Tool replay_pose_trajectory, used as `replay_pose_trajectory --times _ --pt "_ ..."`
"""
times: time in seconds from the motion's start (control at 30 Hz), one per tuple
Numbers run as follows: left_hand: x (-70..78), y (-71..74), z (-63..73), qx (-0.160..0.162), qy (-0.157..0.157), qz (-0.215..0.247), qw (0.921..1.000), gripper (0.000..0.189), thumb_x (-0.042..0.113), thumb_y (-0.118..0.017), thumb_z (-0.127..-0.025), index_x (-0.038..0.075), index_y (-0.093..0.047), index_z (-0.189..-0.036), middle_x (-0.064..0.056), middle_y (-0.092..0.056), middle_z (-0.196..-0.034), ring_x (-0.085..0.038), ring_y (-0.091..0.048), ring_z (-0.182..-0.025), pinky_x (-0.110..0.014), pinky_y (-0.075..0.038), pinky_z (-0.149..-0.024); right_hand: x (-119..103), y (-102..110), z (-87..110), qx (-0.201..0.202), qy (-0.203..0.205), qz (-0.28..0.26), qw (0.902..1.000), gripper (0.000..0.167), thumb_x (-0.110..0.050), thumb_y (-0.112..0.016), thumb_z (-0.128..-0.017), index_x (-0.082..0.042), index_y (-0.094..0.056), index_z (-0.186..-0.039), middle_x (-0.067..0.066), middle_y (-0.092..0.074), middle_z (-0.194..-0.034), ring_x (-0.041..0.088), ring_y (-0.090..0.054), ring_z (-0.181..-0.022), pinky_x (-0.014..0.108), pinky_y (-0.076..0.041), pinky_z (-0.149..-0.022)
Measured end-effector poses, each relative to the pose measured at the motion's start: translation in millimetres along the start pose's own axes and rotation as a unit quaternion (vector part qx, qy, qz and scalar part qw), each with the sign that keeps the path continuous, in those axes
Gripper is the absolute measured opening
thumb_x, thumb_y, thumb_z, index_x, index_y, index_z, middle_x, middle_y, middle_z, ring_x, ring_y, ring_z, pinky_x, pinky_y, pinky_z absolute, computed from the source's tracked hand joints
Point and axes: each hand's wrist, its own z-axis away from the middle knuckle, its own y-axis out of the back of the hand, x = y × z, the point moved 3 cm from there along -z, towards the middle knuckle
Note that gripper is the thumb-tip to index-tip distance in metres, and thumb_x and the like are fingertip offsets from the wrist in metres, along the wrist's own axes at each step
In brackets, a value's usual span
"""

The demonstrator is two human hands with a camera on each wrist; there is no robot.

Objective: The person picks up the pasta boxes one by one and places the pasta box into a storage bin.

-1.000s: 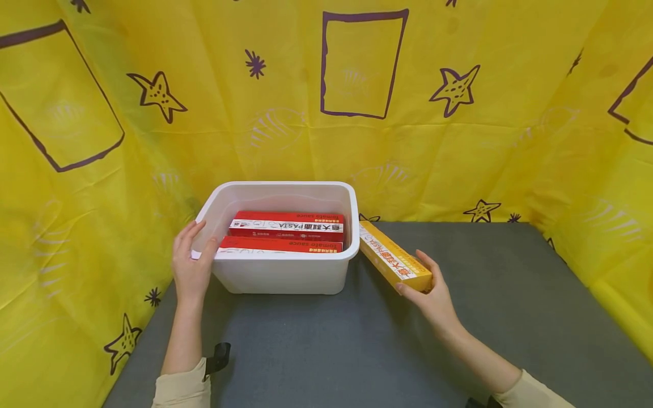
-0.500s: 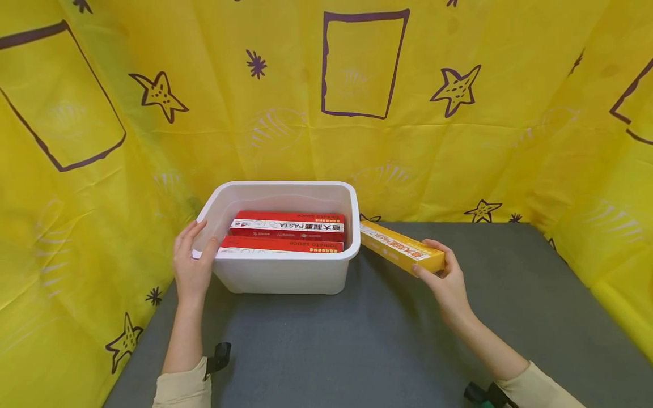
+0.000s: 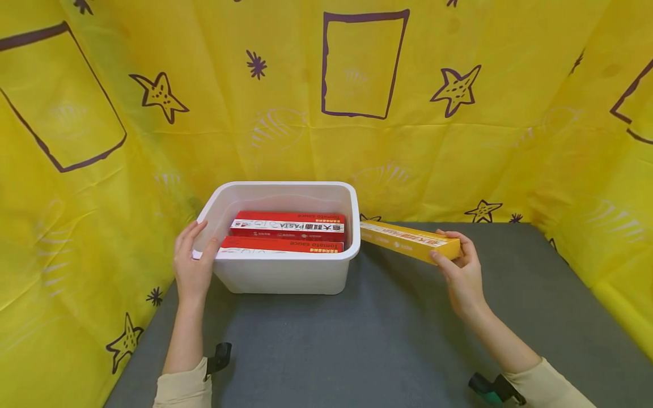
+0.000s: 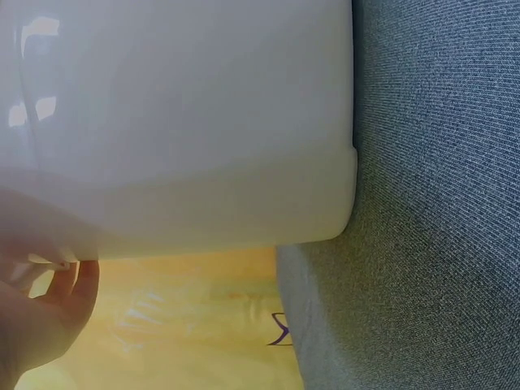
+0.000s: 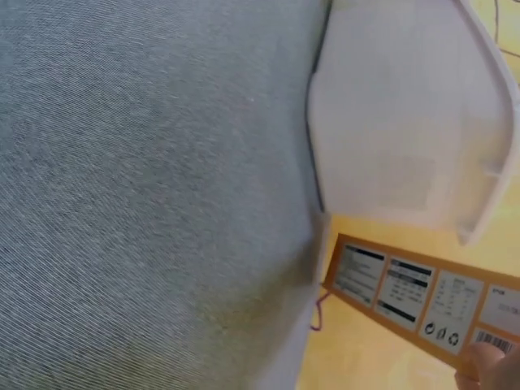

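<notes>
At the left front corner of a white plastic tub [image 3: 280, 276], my left hand [image 3: 192, 266] grips the rim. Two red pasta boxes [image 3: 288, 226] lie lengthwise inside, one in front of the other. My right hand [image 3: 463, 275] pinches the near right end of a yellow pasta box [image 3: 410, 242] between thumb and fingers. This box slants off the tub's right side, its far end overlapped by the rim in the head view. The right wrist view shows the printed underside of the pasta box [image 5: 410, 292] beside the tub [image 5: 406, 122].
A dark grey cloth surface [image 3: 331, 345] bears the tub. Yellow printed fabric [image 3: 285, 147] rises behind it and on both sides, close to the tub's back and left. A black strap mount [image 3: 219, 357] sits at the left wrist.
My right hand has moved right and a little away from me, swinging the yellow pasta box's near end to the right. My left hand and the tub have stayed in place.
</notes>
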Motion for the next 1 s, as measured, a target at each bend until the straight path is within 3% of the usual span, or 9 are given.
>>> replay_pose_trajectory --times 0.37,0.73,1.0 --pt "2.2 1.3 1.1 -0.004 0.002 0.006 1.0 0.041 0.018 -0.066 -0.088 0.009 -0.065 -0.127 -0.007 -0.053 -0.138 -0.026 -0.043 -0.129 -0.053 -0.029 -0.109 -35 -10 -10.0 -0.014 0.072 -0.064 0.9952 0.041 0.016 -0.053 -0.088 -0.001 -0.044 -0.125 0.019 -0.044 -0.137 0.024 -0.052 -0.116 0.026 -0.052 -0.087" --pt "2.7 0.7 2.6 -0.004 -0.001 0.004 1.0 0.041 0.017 -0.066 -0.088 0.008 -0.065 -0.127 -0.007 -0.053 -0.138 -0.026 -0.043 -0.129 -0.052 -0.03 -0.108 -61 -27 -20.0 -0.032 0.139 -0.136 0.9803 0.041 0.019 -0.052 -0.085 0.001 -0.048 -0.122 0.024 -0.042 -0.137 0.03 -0.05 -0.116 0.028 -0.054 -0.084" --pt "2.6 1.5 3.1 -0.006 0.003 0.01 0.9999 0.041 0.019 -0.066 -0.088 0.01 -0.065 -0.128 -0.006 -0.052 -0.139 -0.026 -0.042 -0.129 -0.053 -0.029 -0.109 -68 -45 -24.3 -0.085 0.137 -0.167 0.9727 0.041 0.016 -0.053 -0.085 0.001 -0.048 -0.122 0.024 -0.043 -0.135 0.028 -0.053 -0.112 0.028 -0.054 -0.084"
